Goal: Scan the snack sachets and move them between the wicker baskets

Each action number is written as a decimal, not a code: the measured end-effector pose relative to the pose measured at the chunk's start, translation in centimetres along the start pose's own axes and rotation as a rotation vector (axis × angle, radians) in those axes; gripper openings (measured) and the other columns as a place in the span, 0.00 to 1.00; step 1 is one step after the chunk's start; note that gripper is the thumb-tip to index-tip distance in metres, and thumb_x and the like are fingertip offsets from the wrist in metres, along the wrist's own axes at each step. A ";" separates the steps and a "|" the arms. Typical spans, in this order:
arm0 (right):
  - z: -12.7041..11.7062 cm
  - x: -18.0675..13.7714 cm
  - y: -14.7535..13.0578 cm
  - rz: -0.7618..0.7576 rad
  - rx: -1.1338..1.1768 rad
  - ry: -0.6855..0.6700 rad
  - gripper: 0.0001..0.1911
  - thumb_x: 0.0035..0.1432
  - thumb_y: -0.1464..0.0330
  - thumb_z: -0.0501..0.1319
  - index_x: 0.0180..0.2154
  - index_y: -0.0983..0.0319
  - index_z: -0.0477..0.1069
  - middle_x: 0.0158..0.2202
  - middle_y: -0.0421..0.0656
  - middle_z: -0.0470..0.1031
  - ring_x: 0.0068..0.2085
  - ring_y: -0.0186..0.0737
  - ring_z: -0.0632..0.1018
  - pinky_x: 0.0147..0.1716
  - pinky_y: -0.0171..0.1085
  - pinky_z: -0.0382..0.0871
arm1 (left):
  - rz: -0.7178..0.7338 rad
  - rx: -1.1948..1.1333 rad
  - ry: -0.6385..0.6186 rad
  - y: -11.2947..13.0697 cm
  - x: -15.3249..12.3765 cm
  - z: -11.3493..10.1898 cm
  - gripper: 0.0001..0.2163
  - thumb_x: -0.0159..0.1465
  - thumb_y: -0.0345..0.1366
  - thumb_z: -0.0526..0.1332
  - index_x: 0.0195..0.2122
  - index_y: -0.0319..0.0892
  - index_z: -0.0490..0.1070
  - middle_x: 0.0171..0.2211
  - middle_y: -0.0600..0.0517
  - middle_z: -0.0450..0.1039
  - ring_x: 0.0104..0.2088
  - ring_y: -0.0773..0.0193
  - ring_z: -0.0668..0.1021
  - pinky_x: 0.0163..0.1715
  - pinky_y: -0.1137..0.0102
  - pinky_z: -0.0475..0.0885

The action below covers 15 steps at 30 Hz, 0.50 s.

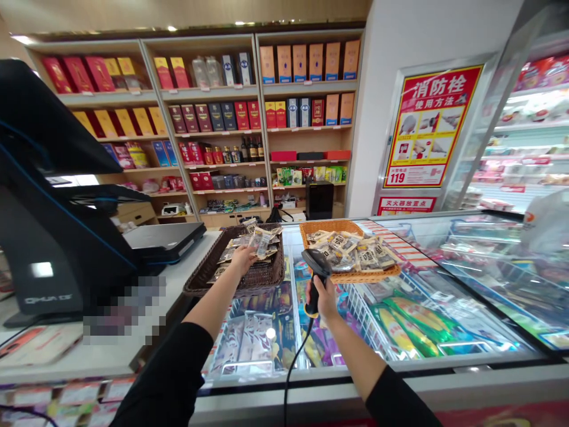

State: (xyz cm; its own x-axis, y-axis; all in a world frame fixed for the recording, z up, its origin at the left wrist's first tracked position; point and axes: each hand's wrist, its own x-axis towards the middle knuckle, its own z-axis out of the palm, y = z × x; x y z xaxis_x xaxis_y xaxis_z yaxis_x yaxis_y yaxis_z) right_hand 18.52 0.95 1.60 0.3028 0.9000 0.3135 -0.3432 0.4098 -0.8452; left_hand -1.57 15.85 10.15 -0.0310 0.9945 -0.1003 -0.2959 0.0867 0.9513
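Observation:
My right hand (326, 298) is wrapped round the handle of a black barcode scanner (316, 261), whose cord hangs down over the freezer. My left hand (243, 259) reaches over a dark brown woven basket (204, 270). Its fingers are closed on a small clear-and-beige snack packet (261, 242), partly hiding their grip. More packets of the same kind lie in that basket. Just beyond the scanner, an orange woven basket (382, 273) holds a heap of similar packets (342, 248).
Both baskets rest on a glass-topped chest freezer (400, 350) filled with packaged frozen goods. At the left, a checkout terminal (66, 237) and a flat scale (164, 240) stand on a white counter (169, 296). Shelves (262, 92) of boxes and bottles line the back wall.

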 end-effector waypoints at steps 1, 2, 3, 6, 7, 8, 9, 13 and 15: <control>0.1 0.0 -0.1 0.001 -0.003 -0.006 0.23 0.53 0.47 0.61 0.36 0.60 0.63 0.18 0.33 0.66 0.14 0.31 0.66 0.13 0.32 0.59 | -0.009 0.000 -0.019 0.0 -0.1 0.4 0.11 0.49 0.28 0.69 0.29 0.40 0.66 0.29 0.52 0.74 0.27 0.68 0.77 0.31 0.71 0.73; 0.1 -0.1 -0.2 0.001 -0.006 -0.011 0.23 0.53 0.47 0.61 0.36 0.60 0.63 0.18 0.33 0.65 0.13 0.31 0.65 0.13 0.32 0.59 | -0.025 -0.002 -0.024 0.0 -0.1 0.8 0.11 0.50 0.29 0.68 0.29 0.40 0.66 0.29 0.52 0.73 0.26 0.68 0.77 0.30 0.72 0.73; 0.2 -0.1 -0.4 0.001 -0.005 -0.010 0.23 0.52 0.47 0.61 0.35 0.60 0.63 0.18 0.33 0.65 0.13 0.30 0.65 0.13 0.32 0.59 | -0.052 -0.006 -0.025 0.0 0.0 1.2 0.09 0.51 0.29 0.67 0.30 0.40 0.66 0.28 0.52 0.73 0.26 0.68 0.76 0.28 0.73 0.72; 0.5 -0.1 -0.5 -0.001 0.010 0.010 0.24 0.51 0.47 0.62 0.35 0.60 0.63 0.19 0.33 0.66 0.13 0.30 0.65 0.12 0.31 0.58 | -0.151 -0.041 -0.038 0.1 0.4 2.1 0.06 0.54 0.29 0.65 0.30 0.40 0.68 0.26 0.52 0.72 0.22 0.71 0.73 0.21 0.76 0.68; 0.5 0.0 -0.5 0.002 0.014 0.008 0.24 0.51 0.47 0.62 0.36 0.60 0.63 0.19 0.33 0.66 0.13 0.30 0.65 0.12 0.31 0.58 | -0.168 -0.051 -0.047 0.0 0.6 2.4 0.05 0.54 0.29 0.65 0.30 0.39 0.69 0.26 0.52 0.72 0.21 0.72 0.72 0.20 0.77 0.66; 0.5 0.0 -0.4 0.002 0.016 0.005 0.24 0.51 0.47 0.62 0.36 0.60 0.64 0.19 0.33 0.66 0.13 0.30 0.66 0.12 0.31 0.58 | -0.168 -0.055 -0.055 -0.2 0.7 2.5 0.05 0.54 0.28 0.65 0.30 0.39 0.69 0.25 0.52 0.72 0.20 0.72 0.72 0.20 0.78 0.66; 0.5 0.0 -0.4 0.002 0.015 -0.001 0.24 0.51 0.47 0.62 0.37 0.60 0.64 0.19 0.33 0.65 0.13 0.31 0.66 0.12 0.31 0.58 | -0.147 -0.050 -0.060 -0.4 0.9 2.6 0.07 0.53 0.28 0.66 0.30 0.39 0.68 0.25 0.52 0.72 0.21 0.72 0.72 0.20 0.78 0.66; 0.3 -0.1 -0.4 -0.003 -0.080 -0.054 0.22 0.54 0.48 0.60 0.36 0.60 0.64 0.18 0.33 0.65 0.13 0.31 0.66 0.12 0.31 0.57 | 0.058 0.031 -0.056 -1.7 1.3 2.6 0.15 0.47 0.28 0.71 0.35 0.41 0.70 0.31 0.53 0.75 0.27 0.70 0.77 0.26 0.76 0.70; 0.2 -0.3 -0.6 -0.019 -0.212 -0.105 0.19 0.57 0.50 0.58 0.32 0.60 0.64 0.16 0.33 0.64 0.13 0.31 0.65 0.13 0.31 0.57 | 0.159 0.059 -0.084 -2.3 1.3 2.4 0.18 0.44 0.29 0.73 0.37 0.41 0.71 0.33 0.52 0.77 0.31 0.68 0.78 0.29 0.75 0.71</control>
State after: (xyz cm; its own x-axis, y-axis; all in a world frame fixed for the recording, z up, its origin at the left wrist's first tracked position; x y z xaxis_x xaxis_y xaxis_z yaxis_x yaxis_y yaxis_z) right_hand 18.48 0.46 2.10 0.2092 0.9074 0.3646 -0.1406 0.3969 -0.9070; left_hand 1.40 17.05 8.50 0.0079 0.9971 0.0753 -0.2375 -0.0713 0.9688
